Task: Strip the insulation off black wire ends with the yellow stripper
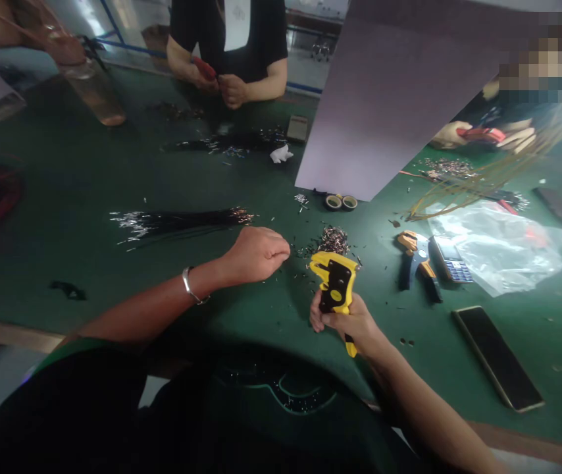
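My right hand (347, 319) is wrapped round the handles of a yellow and black wire stripper (336, 283), its jaws pointing away from me and to the left. To the left of it, my left hand (261, 253) is closed, thumb pressed on the fingers; whatever is pinched there I cannot make out. Beyond the left hand lies a bundle of black wires (182, 222), with bright ends to the left and coppery ends to the right. A small heap of cut scraps (334, 240) lies just past the stripper's head.
Right of the stripper lie an orange and black wire stripper (416, 263), a keypad phone (451, 258), a clear plastic bag (508, 243) and a smartphone (498, 359). Two tape rolls (341, 202) sit by a pale upright panel (360, 99). Co-workers hold red tools across the table (137, 171).
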{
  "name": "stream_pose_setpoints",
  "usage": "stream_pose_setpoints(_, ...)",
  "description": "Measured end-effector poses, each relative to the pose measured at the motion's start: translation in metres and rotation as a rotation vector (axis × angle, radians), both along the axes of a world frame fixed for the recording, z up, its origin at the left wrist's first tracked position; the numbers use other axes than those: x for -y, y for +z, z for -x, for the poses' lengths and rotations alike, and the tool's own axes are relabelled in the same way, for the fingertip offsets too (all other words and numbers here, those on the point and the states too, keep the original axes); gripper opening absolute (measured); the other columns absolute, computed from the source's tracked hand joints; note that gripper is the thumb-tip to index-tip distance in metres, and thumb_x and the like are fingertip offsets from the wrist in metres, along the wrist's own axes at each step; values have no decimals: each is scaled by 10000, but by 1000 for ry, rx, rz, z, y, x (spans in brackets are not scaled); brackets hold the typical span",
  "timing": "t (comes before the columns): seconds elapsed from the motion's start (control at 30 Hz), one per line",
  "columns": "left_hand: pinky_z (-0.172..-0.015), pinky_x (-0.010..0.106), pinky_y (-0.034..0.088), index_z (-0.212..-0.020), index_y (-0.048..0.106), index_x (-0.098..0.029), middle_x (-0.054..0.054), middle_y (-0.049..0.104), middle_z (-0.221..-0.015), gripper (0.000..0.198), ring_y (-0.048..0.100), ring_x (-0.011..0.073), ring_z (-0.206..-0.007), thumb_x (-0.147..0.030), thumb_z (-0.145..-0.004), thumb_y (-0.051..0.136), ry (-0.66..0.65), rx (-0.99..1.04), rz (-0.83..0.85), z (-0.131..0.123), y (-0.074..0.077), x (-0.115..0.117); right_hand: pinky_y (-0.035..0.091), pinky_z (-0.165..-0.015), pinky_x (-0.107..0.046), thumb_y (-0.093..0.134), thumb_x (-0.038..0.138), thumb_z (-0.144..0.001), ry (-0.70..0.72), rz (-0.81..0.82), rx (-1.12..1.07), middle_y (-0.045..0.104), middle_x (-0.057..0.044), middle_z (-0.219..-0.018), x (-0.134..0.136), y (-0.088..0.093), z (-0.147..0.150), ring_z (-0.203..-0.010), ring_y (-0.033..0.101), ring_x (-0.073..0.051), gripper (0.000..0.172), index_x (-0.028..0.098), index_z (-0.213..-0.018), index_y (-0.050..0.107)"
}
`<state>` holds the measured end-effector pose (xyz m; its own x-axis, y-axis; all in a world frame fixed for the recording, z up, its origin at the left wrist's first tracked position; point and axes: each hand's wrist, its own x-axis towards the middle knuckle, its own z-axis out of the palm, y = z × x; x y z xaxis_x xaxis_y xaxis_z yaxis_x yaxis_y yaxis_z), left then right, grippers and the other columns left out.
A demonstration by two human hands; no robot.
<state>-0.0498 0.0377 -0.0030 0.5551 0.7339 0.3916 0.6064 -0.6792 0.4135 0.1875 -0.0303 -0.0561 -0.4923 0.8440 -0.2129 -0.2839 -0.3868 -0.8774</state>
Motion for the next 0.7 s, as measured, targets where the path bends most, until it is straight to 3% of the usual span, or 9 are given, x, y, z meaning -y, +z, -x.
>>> stream_pose_setpoints(0.13,-557,249,365,-592,635,-176,-6,580,-561,291,511,109,-561,-125,-826,471,-30,5,-21,-2,4,3,482,-616,-350,776,209,-627,64,-6,-10,627,-12,-691,2,-1,1,-602,568,-168,278,154,-868,649)
stream_pose_setpoints(0.4,-569,245,381,-659,672,-187,-3,619,-601,266,535,115,-592,-143,-845,486,-47,10,-14,-3,6,5,499,-615,-364,785,226,-623,120,-5,-73,653,-24,-693,0,-7,3,-608,590,-184,306,152,-890,657)
stream_pose_setpoints(0.7,-565,254,377,-670,668,-191,-2,608,-590,262,530,123,-592,-153,-863,495,-56,-3,-60,-5,7,8,509,-565,-354,772,230,-686,145,2,-124,623,-8,-671,4,2,7,-555,566,-156,245,152,-876,639)
